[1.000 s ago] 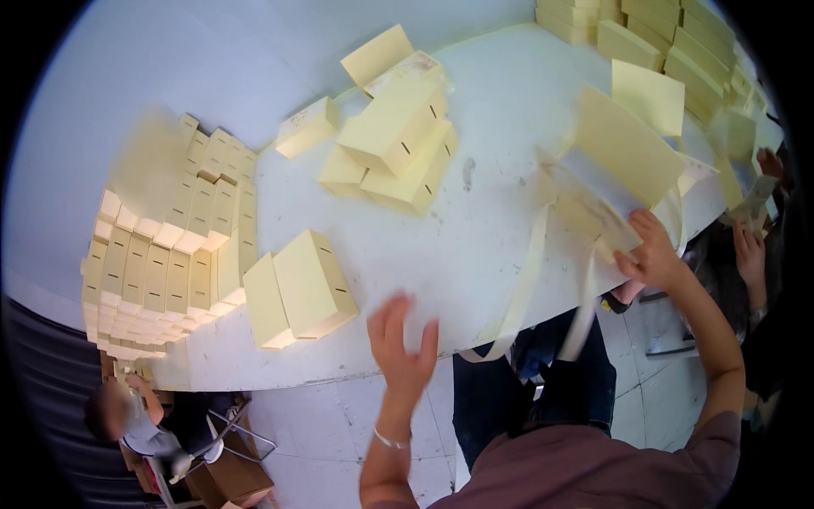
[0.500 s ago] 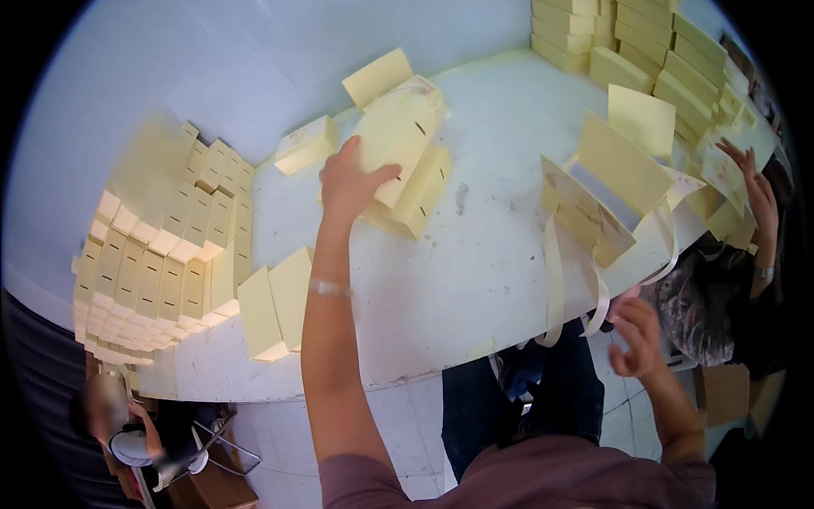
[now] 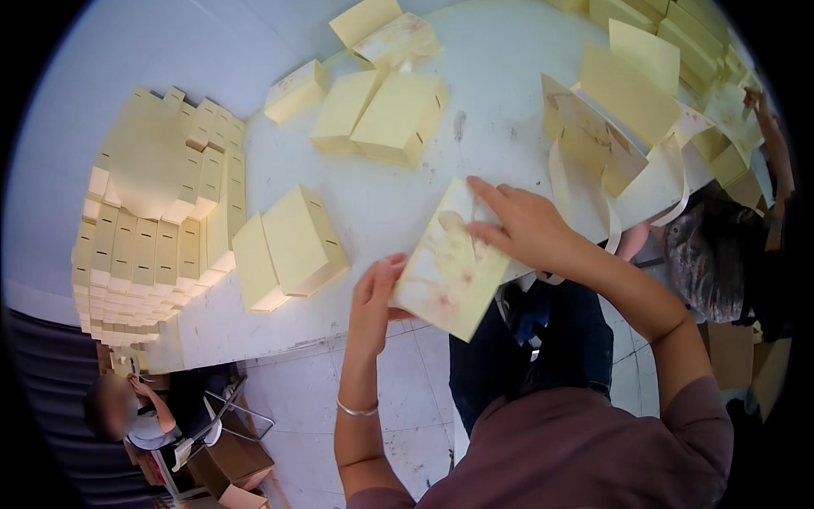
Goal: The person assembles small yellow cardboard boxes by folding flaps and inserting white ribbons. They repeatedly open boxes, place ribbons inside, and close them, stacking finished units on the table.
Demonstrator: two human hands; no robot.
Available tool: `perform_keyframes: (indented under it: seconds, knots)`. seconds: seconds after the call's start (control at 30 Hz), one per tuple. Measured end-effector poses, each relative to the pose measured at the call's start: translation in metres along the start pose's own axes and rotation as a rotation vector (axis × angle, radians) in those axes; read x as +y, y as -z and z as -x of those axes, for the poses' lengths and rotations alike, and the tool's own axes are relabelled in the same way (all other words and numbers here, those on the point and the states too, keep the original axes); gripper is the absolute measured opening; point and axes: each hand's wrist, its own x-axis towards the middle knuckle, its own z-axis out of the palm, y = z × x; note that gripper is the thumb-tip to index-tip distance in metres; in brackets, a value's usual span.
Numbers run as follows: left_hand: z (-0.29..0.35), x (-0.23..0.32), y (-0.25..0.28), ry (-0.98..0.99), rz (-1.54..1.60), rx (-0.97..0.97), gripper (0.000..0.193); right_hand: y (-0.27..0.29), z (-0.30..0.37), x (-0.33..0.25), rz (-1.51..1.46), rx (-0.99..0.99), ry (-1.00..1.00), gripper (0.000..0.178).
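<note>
Both hands now on one flat pale-yellow box at the near edge of the counter. Half a sec ago my left arm was stretched far out to the loose pile mid-counter and my right hand was down off the edge w/ nothing; now both are back in close. So: piece fetched, brought to the working spot.

Left hand: thumb and fingers pinch the box's lower left edge. Right hand: lies on the top right part, fingers spread, pressing it flat. Box tilted, lower corner hangs out past the counter edge, faint print on its face.

Judgement: fetch step done, folding/assembly of this one about to begin, not started – still looks flat.

Around: two made-up boxes just left of my left hand. Big stacked block of boxes far left. Loose pair mid-counter, where I reached. Open sheets w/ ribbon strips right of my right hand. Another person's arm at far right edge.
</note>
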Motion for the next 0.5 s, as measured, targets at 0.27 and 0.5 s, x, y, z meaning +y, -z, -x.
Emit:
perform_keyframes:
  seconds: [0.27, 0.5]
  knots:
    - [0.029, -0.012, -0.043, -0.443, -0.645, 0.304, 0.101, 0.025, -0.013, 0.004, 0.537, -0.041, 0.785, 0.048]
    - [0.014, -0.019, -0.047, -0.412, -0.191, 0.249, 0.114, 0.022, -0.037, -0.030, 0.988, -0.416, 0.819, 0.046]
